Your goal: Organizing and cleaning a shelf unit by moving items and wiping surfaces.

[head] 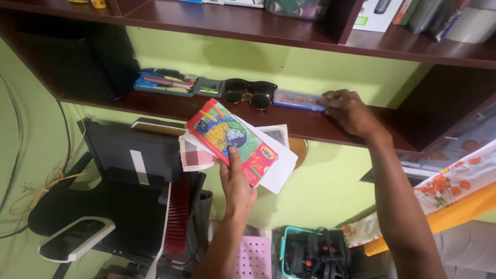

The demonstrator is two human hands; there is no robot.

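The left hand (236, 188) pinches a flat red cardboard crayon box w/ colourful printed front (231, 140) plus white paper sheets (281, 164) behind it, thumb on top, held up in front of the dark wooden shelf (170, 106). The right hand (351, 110) rests on the shelf, fingers (330, 101) touching, not gripping, a slim clear-blue plastic pencil case (297, 99) beside black sunglasses (250, 93), prob. to slide it.

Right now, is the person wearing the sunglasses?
No, the dark sunglasses lie on the brown shelf, between the left hand and right hand.
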